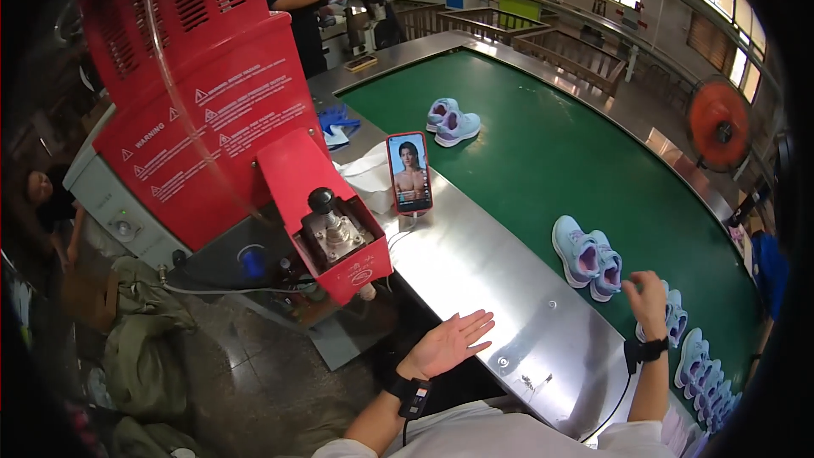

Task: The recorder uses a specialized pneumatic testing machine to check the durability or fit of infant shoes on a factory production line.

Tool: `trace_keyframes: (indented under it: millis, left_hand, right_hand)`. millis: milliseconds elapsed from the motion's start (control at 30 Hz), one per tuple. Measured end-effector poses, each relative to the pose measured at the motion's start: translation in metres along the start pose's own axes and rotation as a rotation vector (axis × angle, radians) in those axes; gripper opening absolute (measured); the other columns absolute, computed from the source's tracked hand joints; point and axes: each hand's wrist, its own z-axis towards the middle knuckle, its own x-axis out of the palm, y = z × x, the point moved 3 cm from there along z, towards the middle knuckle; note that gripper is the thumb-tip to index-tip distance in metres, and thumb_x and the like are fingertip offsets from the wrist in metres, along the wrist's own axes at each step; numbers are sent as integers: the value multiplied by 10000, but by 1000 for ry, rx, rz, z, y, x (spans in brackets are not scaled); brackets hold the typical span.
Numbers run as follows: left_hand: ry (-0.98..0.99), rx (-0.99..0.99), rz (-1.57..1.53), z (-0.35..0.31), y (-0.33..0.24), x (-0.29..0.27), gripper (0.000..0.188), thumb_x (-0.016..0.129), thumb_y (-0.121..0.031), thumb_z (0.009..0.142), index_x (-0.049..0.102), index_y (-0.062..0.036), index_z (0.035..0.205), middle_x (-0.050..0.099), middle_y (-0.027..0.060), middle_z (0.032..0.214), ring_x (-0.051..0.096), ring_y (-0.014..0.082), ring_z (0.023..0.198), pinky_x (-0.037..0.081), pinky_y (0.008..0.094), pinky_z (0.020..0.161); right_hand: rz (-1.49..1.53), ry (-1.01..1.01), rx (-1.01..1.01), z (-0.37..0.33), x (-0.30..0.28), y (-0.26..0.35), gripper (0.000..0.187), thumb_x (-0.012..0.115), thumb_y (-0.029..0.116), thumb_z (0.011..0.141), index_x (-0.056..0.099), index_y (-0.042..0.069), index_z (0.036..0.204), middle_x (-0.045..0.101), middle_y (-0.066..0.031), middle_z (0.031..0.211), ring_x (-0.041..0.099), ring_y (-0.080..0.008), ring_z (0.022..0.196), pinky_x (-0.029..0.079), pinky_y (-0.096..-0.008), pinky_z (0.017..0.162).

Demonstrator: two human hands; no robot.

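Note:
My left hand (pixel 449 343) is open with the palm up and fingers stretched out, above the near edge of the steel table border (pixel 496 280). Nothing lies in it. My right hand (pixel 649 304) hovers over the right side of the green conveyor belt (pixel 517 153), its fingers loosely bent and apart, apparently holding nothing. Just left of it stands a pair of light blue sneakers (pixel 585 259) with purple linings. Another pair of sneakers (pixel 676 318) is partly hidden behind my right hand. Both wrists wear black straps with small devices and cables.
A red machine (pixel 212 119) with a black-knobbed head (pixel 322 201) stands at left. A phone (pixel 410 172) stands on the steel border beside white paper or cloth (pixel 366 176). More sneakers (pixel 454 122) sit farther up the belt; several others (pixel 708 382) line its lower right. An orange fan (pixel 719 125) stands beyond.

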Motion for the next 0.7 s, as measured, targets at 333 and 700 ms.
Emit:
trace_keyframes:
  millis: [333,700]
  left_hand:
    - [51,24,10,-18,7,0,632,314,-373,1030,167,47,1479,190,165,1562,167,268,1459,181,466,1180]
    - [66,70,-20,-26,6,-4,612,353,-349,1021,205,34,1475,204,157,1560,174,269,1457,186,463,1176]
  right_hand:
    - [-132,113,-75,32,82,-43,251,633,279,779,657,31,746,623,-174,708,598,-347,726,450,-466,661]
    - [-58,198,141,61,82,-24,301,662,318,684,726,36,765,644,-171,657,641,-339,641,494,-425,611]
